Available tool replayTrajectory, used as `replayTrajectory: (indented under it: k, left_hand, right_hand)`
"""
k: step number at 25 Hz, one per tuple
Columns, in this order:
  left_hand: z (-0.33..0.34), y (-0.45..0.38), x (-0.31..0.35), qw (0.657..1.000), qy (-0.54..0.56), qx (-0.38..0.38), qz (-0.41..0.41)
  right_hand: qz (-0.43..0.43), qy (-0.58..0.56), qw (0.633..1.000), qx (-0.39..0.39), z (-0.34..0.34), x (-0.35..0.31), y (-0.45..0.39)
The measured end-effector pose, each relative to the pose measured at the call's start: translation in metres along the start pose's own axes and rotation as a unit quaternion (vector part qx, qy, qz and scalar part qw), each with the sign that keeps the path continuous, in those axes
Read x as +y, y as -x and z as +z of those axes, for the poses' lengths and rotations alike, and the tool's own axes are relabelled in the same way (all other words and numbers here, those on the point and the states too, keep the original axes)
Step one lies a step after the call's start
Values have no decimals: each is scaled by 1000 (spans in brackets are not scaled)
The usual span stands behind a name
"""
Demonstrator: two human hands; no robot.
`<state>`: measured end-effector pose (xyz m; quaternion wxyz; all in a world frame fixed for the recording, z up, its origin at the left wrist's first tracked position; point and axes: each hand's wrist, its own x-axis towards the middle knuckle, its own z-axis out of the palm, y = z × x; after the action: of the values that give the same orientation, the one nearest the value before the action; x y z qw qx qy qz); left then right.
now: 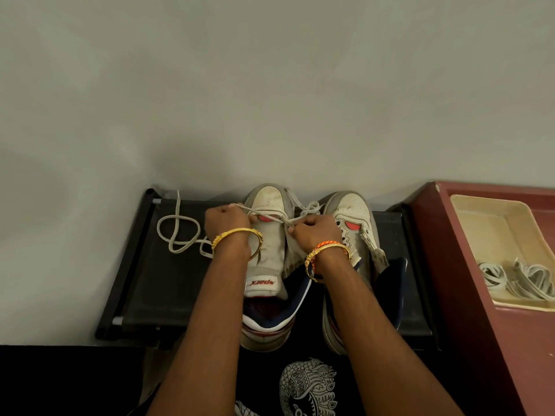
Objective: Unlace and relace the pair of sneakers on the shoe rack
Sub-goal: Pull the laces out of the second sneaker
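each hand's grip, left hand [223,220] and right hand [315,228], pinches the lace [271,216] across the left sneaker [267,235].

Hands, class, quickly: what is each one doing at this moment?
Left hand: fingers curled, pinching the lace of the left sneaker.
Right hand: fingers curled, pinching the same lace's other side.

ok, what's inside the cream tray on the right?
The cream tray holds a loose pile of pale laces at its near end; the far end shows bare. How many laces cannot be told; the frame edge cuts the pile.
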<state>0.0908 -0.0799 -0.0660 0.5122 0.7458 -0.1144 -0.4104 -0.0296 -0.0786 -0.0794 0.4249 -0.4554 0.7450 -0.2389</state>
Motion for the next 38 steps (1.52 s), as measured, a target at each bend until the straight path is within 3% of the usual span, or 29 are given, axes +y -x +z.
replayTrajectory:
  k: [2, 4, 5, 8, 9, 10, 21, 27, 31, 33, 36, 38]
  left_hand:
    - [-1, 0, 3, 999, 19, -16, -26]
    - [-2, 8, 3, 992, -89, -54, 72]
    - [-1, 16, 2, 969, -185, -83, 142]
    - [4, 27, -10, 804, -508, -134, 279]
    - [7, 26, -15, 770, -555, -127, 289]
    - [10, 25, -19, 757, -572, -118, 292]
    - [3, 32, -10, 858, -418, -87, 285]
    - [-6, 28, 3, 920, -230, 14, 318]
    - [-10, 20, 6, 918, -86, 119, 369]
    - [-8, 21, 6, 932, -33, 96, 349]
    - [-1, 26, 9, 962, 27, -15, 270]
    - [-2, 26, 10, 963, -87, -66, 245]
  right_hand:
    - [-1, 2, 1000, 3, 1, 1, -2]
    - [-2, 6, 1000, 3, 2, 1, -1]
    - [-4, 8, 1000, 2, 1, 1, -1]
    - [-8, 17, 1000, 1, 0, 0, -1]
    - [-9, 18, 1000, 0, 0, 0, -1]
    - [-10, 19, 1000, 0, 1, 0, -1]
    - [-5, 11, 1000, -4, 1, -3, 0]
    - [-1, -4, 1000, -18, -1, -3, 1]
    - [6, -17, 999, -27, -3, -3, 2]
    - [7, -18, 999, -31, -4, -3, 3]
    - [9, -11, 999, -30, -4, -3, 3]
    - [8, -8, 1000, -28, -3, -4, 2]
